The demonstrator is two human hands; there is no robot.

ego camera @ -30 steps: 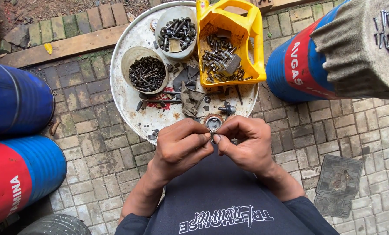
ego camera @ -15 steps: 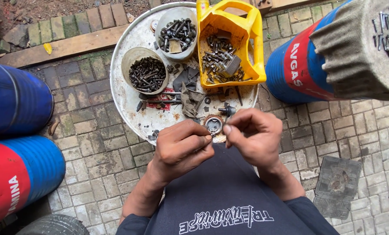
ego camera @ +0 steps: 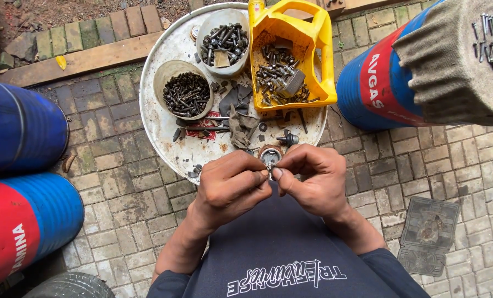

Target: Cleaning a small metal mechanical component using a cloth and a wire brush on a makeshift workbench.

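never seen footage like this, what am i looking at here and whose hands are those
This is one view from a camera worn on a person's head, looking down at their own two bare hands, so there is no machine. The left hand and right hand meet and pinch a small metal part between the fingertips; it is too small to name. Just beyond sits a round metal tray on the brick floor. On the tray are two bowls of dark screws and bolts, a cut-open yellow jug of bolts and a grey rag. Blue drums lie at the sides.

Dark navy shirt with white printed lettering, sleeves pushed above bare forearms
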